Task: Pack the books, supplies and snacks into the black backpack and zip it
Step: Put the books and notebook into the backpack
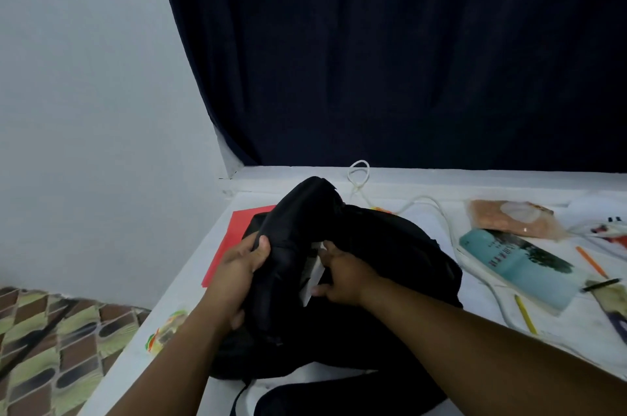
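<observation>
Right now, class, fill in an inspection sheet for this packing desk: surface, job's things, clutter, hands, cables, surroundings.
Surface: white desk, mostly covered.
Job's things: black backpack in the middle; teal book, snack bag, pencils, black pen to its right; red folder partly under it; candy packet near the left edge.
Clutter: nothing seen.
Hands: left hand grips the backpack flap; right hand holds a white item at the opening.
Cables: white cable loops behind the backpack.
Surroundings: dark curtain, grey wall, patterned fabric.

Dim, cool, even indoor light with faint shadows and no glare; overall soft focus, slight blur, wide-angle bending at the edges, detail lost in the dark curtain (407,52).
</observation>
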Demonstrator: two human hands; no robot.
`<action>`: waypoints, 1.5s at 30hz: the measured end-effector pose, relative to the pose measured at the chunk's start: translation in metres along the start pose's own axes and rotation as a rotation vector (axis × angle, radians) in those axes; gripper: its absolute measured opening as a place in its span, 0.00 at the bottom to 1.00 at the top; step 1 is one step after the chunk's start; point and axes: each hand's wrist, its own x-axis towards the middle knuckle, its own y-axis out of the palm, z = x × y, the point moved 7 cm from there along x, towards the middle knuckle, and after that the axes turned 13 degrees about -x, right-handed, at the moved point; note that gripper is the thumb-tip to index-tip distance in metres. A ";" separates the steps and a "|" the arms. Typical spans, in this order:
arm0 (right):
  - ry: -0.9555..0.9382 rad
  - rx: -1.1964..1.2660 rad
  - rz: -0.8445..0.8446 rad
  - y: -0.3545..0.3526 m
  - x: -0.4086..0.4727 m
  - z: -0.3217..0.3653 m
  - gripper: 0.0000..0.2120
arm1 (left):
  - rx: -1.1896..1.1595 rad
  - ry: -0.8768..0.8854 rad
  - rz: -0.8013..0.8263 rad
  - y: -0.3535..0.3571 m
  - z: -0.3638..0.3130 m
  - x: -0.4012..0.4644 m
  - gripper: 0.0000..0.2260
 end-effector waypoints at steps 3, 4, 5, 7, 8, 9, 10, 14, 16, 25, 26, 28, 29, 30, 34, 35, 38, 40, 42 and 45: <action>0.095 0.100 -0.155 -0.005 -0.008 -0.011 0.35 | 0.093 -0.011 -0.007 0.000 0.004 0.003 0.12; 0.103 0.115 -0.197 -0.006 -0.013 -0.013 0.28 | 0.127 -0.016 -0.001 0.001 0.006 0.004 0.12; 0.110 0.148 -0.244 -0.008 -0.021 -0.018 0.22 | 0.158 -0.017 0.009 0.004 0.009 0.006 0.11; 0.153 0.241 -0.327 -0.016 -0.039 -0.033 0.15 | 0.194 -0.019 0.020 0.013 0.017 0.010 0.09; 0.187 0.277 -0.359 -0.022 -0.050 -0.043 0.13 | 0.206 -0.018 0.019 0.019 0.022 0.011 0.08; 0.219 0.297 -0.388 -0.026 -0.060 -0.057 0.13 | 0.225 -0.010 0.012 0.025 0.027 0.013 0.06; 0.241 0.308 -0.416 -0.031 -0.072 -0.069 0.12 | 0.254 0.008 0.009 0.032 0.033 0.015 0.05; 0.321 0.391 -0.607 -0.045 -0.126 -0.123 0.07 | 0.596 0.100 0.057 0.067 0.063 0.024 0.06; 0.374 0.406 -0.674 -0.049 -0.151 -0.151 0.07 | 0.751 0.185 0.056 0.091 0.076 0.025 0.08; 0.613 0.416 -0.534 -0.018 -0.224 -0.282 0.11 | 1.162 0.264 -0.010 0.192 0.181 0.018 0.15; 0.629 0.408 -0.512 -0.014 -0.228 -0.295 0.13 | 1.187 0.264 -0.010 0.199 0.195 0.015 0.17; 0.646 0.392 -0.457 -0.006 -0.232 -0.320 0.16 | 1.237 0.249 -0.009 0.204 0.221 0.010 0.20; 0.647 0.379 -0.425 -0.003 -0.233 -0.331 0.18 | 1.272 0.265 -0.008 0.205 0.232 0.008 0.21; 0.650 0.367 -0.389 0.000 -0.234 -0.341 0.20 | 1.308 0.283 -0.012 0.205 0.240 0.005 0.20; 0.647 0.282 -0.332 0.001 -0.229 -0.375 0.27 | 1.381 0.320 -0.082 0.205 0.244 0.003 0.21; 0.640 0.245 -0.317 0.001 -0.226 -0.382 0.29 | 1.383 0.341 -0.097 0.205 0.244 0.003 0.20; 0.646 0.166 -0.222 0.006 -0.216 -0.400 0.36 | 1.356 0.360 -0.118 0.203 0.243 0.001 0.21; 0.669 0.134 -0.169 0.013 -0.209 -0.413 0.39 | 1.332 0.369 -0.128 0.201 0.242 -0.002 0.22; 0.706 0.120 -0.106 0.019 -0.205 -0.424 0.42 | 1.322 0.374 -0.144 0.201 0.241 -0.002 0.23; 0.725 0.066 -0.051 0.019 -0.200 -0.434 0.45 | 1.319 0.367 -0.153 0.198 0.241 0.000 0.23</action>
